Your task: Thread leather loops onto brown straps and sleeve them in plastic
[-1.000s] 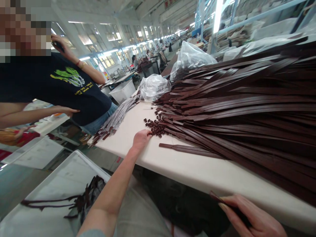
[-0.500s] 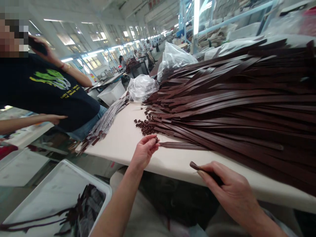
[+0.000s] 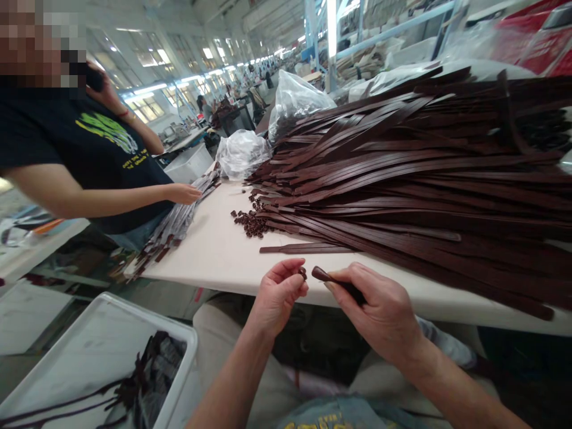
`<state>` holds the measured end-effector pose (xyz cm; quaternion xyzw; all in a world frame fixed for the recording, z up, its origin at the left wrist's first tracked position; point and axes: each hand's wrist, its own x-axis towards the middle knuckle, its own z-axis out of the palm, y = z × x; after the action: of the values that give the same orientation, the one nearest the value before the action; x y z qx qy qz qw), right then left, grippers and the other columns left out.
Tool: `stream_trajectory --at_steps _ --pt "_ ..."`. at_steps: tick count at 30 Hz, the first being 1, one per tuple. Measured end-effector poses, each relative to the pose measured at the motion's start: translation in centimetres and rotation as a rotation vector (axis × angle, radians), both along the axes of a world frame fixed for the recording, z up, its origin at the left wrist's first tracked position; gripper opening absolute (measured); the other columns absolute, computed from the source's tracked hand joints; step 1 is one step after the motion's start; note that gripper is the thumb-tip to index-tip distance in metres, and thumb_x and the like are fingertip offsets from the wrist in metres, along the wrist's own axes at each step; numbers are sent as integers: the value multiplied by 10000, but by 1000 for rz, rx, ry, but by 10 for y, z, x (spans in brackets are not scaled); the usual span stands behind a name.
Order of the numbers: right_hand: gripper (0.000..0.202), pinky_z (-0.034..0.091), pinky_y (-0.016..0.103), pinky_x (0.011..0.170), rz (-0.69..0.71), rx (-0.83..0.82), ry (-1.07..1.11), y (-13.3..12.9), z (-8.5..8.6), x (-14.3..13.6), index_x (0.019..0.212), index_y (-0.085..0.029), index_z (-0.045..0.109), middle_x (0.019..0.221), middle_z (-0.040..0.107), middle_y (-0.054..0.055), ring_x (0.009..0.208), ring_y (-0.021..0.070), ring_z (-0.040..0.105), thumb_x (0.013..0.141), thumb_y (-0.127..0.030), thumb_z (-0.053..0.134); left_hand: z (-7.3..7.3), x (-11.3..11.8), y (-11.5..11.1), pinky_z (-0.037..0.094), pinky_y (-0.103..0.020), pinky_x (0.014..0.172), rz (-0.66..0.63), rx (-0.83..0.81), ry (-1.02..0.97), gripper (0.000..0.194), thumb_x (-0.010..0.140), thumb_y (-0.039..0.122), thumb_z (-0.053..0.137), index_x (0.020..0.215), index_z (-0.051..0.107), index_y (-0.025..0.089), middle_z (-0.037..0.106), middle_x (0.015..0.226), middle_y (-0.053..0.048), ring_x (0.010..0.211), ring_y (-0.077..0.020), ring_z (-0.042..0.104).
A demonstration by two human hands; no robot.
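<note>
Between thumb and fingers of my left hand (image 3: pixel 276 301) is pinched a small dark brown loop (image 3: pixel 302 273). My right hand (image 3: pixel 379 307) is closed round a dark brown leather strap (image 3: pixel 320 274), its narrow tip pointing left at the loop, a small gap apart. Most of that strap is hidden in my palm. Both hands are just off the table's near edge. Beyond them one flat strap (image 3: pixel 308 248) lies with its end on the white table (image 3: pixel 210 250). A heap of small brown loops (image 3: pixel 251 224) is past it, by the ends of a large pile of brown straps (image 3: pixel 393 173).
At left stands a co-worker (image 3: pixel 89 161), phone at the head, other hand stretched over plastic-wrapped straps (image 3: pixel 179 217). A white bin (image 3: pixel 100 304) with dark strips is at lower left. Clear plastic bags (image 3: pixel 243 152) sit at the table's far end.
My left hand has come nearer with the loop, away from the strap on the table. My right hand has moved left towards it. The co-worker's arm now reaches over the wrapped straps.
</note>
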<state>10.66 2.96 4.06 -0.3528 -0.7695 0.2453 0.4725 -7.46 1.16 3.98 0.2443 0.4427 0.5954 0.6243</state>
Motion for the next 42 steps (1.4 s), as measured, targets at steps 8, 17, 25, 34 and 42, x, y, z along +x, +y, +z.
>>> stream_trajectory --at_steps 8,17,25,34,42 --pt "67 440 277 664 -25 -86 111 -6 3 -3 900 -237 655 794 650 -25 714 159 604 931 -193 613 -6 2 -9 444 -147 488 -46 83 143 316 618 211 854 884 685 186 614 750 50 517 -28 534" --pt "65 445 271 660 -40 -136 179 -9 -7 -11 887 -239 676 790 675 -41 711 150 618 903 -206 623 -6 22 -14 432 -133 530 -37 26 0 502 592 189 863 1073 720 211 582 755 45 574 -21 516" --pt "89 452 272 647 -18 -271 250 2 -7 -15 817 -219 691 748 685 -26 684 155 619 868 -219 618 -11 29 -12 474 -125 605 22 95 -46 603 573 174 889 1142 720 277 571 658 74 582 -20 552" --pt "97 412 290 652 -63 58 91 0 -21 -11 919 -181 653 770 608 6 713 169 584 971 -167 572 -19 25 -10 522 -104 626 89 26 -141 537 619 214 892 1128 725 255 700 802 23 615 -28 640" --pt "120 373 312 625 -73 189 -75 -2 -19 -4 939 -148 650 750 566 10 667 170 552 1003 -169 551 -16 26 -9 544 -119 660 146 46 -73 555 621 235 894 1143 709 268 691 792 31 656 -39 648"
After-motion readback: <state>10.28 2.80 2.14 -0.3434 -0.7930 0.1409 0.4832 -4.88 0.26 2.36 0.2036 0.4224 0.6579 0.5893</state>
